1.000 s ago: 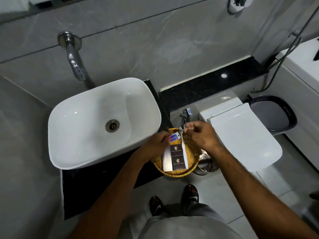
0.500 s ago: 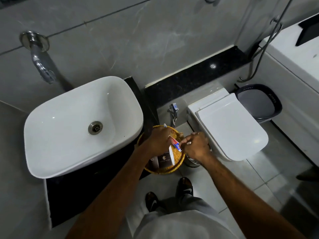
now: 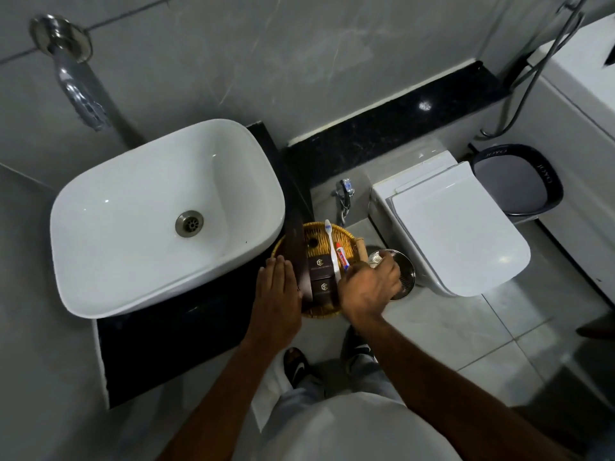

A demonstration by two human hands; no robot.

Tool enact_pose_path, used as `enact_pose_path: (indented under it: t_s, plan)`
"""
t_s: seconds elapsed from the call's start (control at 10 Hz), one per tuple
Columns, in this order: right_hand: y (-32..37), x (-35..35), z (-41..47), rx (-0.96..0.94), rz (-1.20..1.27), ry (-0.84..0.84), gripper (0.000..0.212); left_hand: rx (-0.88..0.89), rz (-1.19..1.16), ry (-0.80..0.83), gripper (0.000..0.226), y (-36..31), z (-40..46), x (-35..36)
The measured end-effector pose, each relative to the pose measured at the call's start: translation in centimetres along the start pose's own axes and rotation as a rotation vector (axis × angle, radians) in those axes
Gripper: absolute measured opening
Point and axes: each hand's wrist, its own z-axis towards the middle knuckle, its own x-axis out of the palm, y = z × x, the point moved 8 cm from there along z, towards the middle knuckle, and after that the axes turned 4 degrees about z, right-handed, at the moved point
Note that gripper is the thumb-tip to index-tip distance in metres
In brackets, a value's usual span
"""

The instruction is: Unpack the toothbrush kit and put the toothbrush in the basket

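The round wicker basket (image 3: 350, 233) sits at the right end of the dark counter, beside the sink. In it lie a white toothbrush (image 3: 332, 248), head pointing away from me, a small red and blue toothpaste tube (image 3: 341, 257) beside it, and two dark boxes (image 3: 320, 265). My left hand (image 3: 279, 289) rests flat on the counter just left of the basket and holds nothing. My right hand (image 3: 370, 287) is at the basket's right edge, above a steel bin (image 3: 406, 277). Its fingers are closed on a pale crumpled wrapper (image 3: 376, 259).
A white basin (image 3: 133, 221) fills the counter to the left, with a chrome spout (image 3: 78, 91) on the wall above it. A white toilet (image 3: 459, 227) with its lid down stands to the right, and a dark waste bin (image 3: 519, 181) stands beyond it. My sandalled feet show on the tiled floor below.
The toothbrush and toothpaste tube left my hands and now lie in the basket. My left hand moved left onto the counter. My right hand shifted right over the steel bin.
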Motion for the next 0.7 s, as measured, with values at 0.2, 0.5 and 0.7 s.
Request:
enact_pose_path:
  t_s: [0.2,0.5,0.7]
  plan:
    - [-0.2,2.1,-0.8,-0.007,-0.178,0.018,0.037,0.020,0.027,0.028,0.063,0.2,-0.4,1.2]
    - [0.2,2.1,-1.0,0.029,-0.279,0.083,0.044,0.022,0.033,0.040,0.064,0.2,-0.4,0.9]
    - [2.4,-1.7,-2.0,-0.259,-0.119,-0.097,0.050,0.057,0.043,-0.065,0.063,0.2,-0.5,0.0]
